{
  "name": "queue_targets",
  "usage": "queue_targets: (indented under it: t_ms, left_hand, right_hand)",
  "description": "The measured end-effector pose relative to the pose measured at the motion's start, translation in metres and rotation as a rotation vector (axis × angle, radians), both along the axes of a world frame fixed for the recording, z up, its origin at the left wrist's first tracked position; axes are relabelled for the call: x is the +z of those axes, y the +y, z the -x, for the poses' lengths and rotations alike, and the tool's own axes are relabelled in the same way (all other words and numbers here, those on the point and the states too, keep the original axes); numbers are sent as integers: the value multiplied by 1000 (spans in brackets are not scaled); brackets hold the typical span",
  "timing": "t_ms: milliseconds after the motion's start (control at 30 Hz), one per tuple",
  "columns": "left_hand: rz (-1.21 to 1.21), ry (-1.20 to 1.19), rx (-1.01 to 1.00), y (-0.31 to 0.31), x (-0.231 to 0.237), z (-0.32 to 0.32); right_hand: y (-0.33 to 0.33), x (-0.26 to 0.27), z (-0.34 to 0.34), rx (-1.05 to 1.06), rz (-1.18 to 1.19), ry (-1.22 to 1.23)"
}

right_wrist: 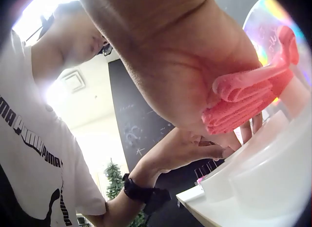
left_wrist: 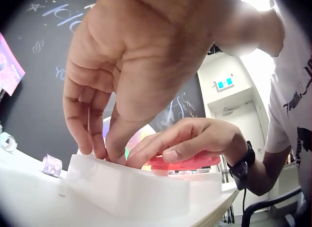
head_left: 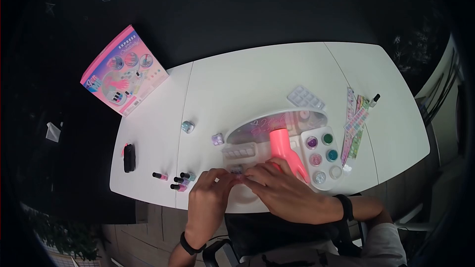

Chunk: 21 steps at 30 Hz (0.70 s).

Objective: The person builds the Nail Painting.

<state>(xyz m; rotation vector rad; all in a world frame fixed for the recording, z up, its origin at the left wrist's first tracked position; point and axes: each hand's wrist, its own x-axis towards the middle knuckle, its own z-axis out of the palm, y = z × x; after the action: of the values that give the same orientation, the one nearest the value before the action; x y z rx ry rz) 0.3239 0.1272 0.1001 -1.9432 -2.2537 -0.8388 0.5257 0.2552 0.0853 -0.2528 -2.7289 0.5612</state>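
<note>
Fingertips of my left hand [head_left: 209, 200] and right hand [head_left: 284, 190] meet over the front of a white tray with an upright mirror [head_left: 262, 126]. In the left wrist view, the left hand [left_wrist: 131, 61] points its bent fingers down behind the tray's wall [left_wrist: 126, 188]; their tips are hidden. Whatever lies between the fingertips is too small and covered to make out. A pink model hand [head_left: 281, 143] lies on the tray, partly under my right hand; in the right wrist view its pink fingers [right_wrist: 243, 97] show beside my palm [right_wrist: 180, 56].
Glitter pots fill a white palette [head_left: 320, 160] at the right. Several small bottles [head_left: 182, 180] lie to the left, with a black case [head_left: 129, 158] farther out. Behind stand a printed box [head_left: 123, 71] and an empty mould tray [head_left: 306, 98]. Patterned strips [head_left: 352, 128] lie far right.
</note>
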Motion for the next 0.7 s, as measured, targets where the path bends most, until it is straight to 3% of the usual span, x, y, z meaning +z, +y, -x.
queue_targets:
  t_ms: [300,700]
  left_hand:
    - [22,26,-54,-4,-1,2]
    - [134,-28,-88,-14,36,13]
  right_hand:
    - [4,3,-1,70,-74,-6]
    - [3,33,-25,16,128,114]
